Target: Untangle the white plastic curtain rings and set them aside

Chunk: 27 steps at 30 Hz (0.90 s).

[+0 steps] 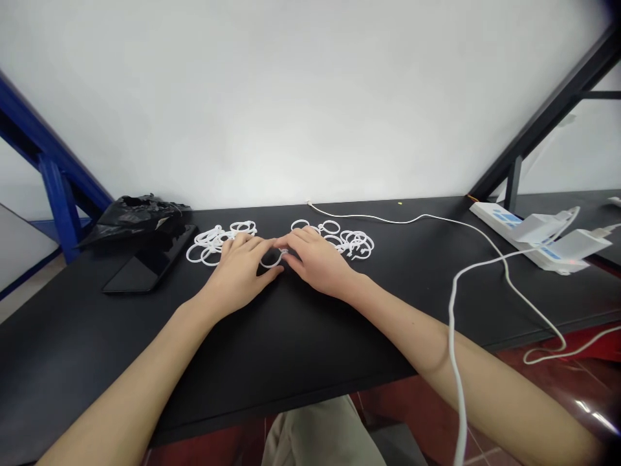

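A white plastic ring (270, 265), of the look of a shower curtain ring, is between my two hands just above the black table. My left hand (241, 267) curves around its left side, thumb and fingertips closed about it. My right hand (315, 259) pinches the ring's right edge between thumb and forefinger. The fingertips of both hands nearly meet, and parts of the ring are hidden behind them. Beside my left hand lies a loose pile of similar white rings (209, 244). Another group of white rings (356, 244) lies just beyond my right hand.
A black phone or tablet (150, 259) and a crumpled black plastic bag (133, 217) lie at the left. On the right of the black table (301, 349) stands a white power strip (514, 233) with plugged-in chargers. A white cable (453, 323) loops across my right forearm.
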Each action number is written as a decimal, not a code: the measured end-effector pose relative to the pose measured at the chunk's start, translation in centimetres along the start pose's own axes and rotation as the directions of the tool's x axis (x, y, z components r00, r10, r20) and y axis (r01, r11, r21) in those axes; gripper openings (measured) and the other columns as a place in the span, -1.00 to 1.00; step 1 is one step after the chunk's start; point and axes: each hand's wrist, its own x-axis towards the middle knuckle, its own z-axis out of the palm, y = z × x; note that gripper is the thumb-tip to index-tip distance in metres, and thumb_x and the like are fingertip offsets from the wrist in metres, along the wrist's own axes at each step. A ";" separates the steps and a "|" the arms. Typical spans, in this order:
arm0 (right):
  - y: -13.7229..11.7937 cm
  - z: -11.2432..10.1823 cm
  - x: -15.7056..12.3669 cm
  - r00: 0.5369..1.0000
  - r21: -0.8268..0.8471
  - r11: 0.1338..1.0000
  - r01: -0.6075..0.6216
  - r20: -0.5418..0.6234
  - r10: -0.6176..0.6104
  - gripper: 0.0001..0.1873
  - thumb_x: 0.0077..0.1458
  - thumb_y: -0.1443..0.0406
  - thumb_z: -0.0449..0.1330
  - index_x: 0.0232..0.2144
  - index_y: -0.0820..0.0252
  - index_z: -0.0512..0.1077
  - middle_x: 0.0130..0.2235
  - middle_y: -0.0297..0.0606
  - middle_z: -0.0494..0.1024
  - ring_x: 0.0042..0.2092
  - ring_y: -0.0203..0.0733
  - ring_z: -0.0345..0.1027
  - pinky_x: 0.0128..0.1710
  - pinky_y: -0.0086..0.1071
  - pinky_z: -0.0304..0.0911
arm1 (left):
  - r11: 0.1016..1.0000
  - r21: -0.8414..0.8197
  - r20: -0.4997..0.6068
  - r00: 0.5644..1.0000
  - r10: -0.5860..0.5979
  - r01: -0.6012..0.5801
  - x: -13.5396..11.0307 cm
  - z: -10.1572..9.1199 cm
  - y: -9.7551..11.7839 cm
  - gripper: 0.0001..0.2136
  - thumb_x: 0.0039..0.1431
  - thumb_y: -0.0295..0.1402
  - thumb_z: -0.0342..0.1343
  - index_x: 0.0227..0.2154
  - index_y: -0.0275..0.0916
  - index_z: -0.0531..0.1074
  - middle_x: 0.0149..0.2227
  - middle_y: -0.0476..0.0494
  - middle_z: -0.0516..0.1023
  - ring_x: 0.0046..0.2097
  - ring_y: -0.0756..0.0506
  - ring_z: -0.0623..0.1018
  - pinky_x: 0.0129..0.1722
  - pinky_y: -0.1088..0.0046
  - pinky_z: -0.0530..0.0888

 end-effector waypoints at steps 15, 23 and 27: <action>-0.4 -0.4 0.2 0.968 0.447 0.882 -0.151 -0.115 0.224 -0.91 0.17 0.35 0.21 -0.40 0.15 0.45 -0.34 -0.38 0.58 -0.31 -0.31 0.41 -0.24 -0.41 0.28 | 0.985 -0.165 -0.017 0.998 -0.061 0.057 0.3 -1.2 1.1 -0.58 0.08 -0.10 0.26 -0.01 -0.09 0.41 -0.10 -0.11 0.52 -0.03 -0.22 0.44 -0.04 0.22 0.40; 0.1 -0.9 0.3 0.962 0.414 0.890 -0.192 -0.101 0.254 -0.87 0.18 0.23 0.23 -0.23 0.12 0.45 -0.28 -0.35 0.60 -0.29 -0.29 0.43 -0.22 -0.40 0.27 | 0.992 -0.122 -0.087 0.996 -0.032 0.021 0.4 -1.2 1.1 -0.63 0.19 -0.13 0.16 0.00 -0.14 0.38 -0.10 -0.13 0.54 -0.04 -0.21 0.45 -0.03 0.25 0.40; 1.3 -2.4 0.2 0.922 0.077 0.929 -0.363 -0.115 0.370 -0.79 0.25 0.16 0.13 -0.34 0.15 0.44 -0.39 -0.32 0.54 -0.36 -0.26 0.36 -0.32 -0.38 0.16 | 0.974 0.064 -0.220 0.955 -0.199 0.217 0.4 -1.6 -0.1 -0.65 0.23 -0.19 0.07 0.03 -0.20 0.37 -0.05 -0.24 0.53 0.03 -0.32 0.41 0.02 0.10 0.35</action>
